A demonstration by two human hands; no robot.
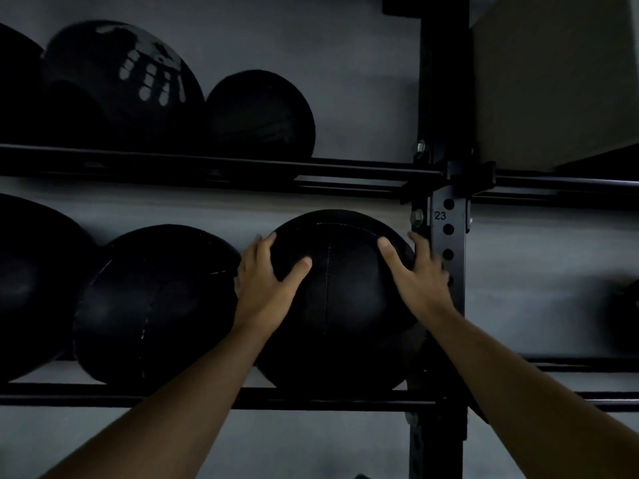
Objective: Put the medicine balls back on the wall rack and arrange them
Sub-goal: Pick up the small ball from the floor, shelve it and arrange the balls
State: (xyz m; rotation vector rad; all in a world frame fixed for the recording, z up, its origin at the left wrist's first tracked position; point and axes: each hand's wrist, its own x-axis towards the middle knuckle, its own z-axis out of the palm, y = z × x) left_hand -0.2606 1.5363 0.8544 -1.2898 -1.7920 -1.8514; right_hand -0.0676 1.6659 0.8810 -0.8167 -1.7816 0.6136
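A black stitched medicine ball (340, 305) rests on the lower rails of the wall rack (311, 397), just left of the upright post. My left hand (268, 281) grips its left side, fingers spread over the leather. My right hand (420, 274) holds its right side, squeezed between the ball and the post. To the left on the same shelf sit another black ball (152, 302) and a third ball (31, 281) cut off by the frame edge.
The upper shelf (242, 169) carries a large ball with pale printing (121, 84), a smaller plain ball (259, 115) and part of one at far left. The black perforated upright (447, 243) stands right of my hands. A dark blurred ball (626, 316) shows at the right edge.
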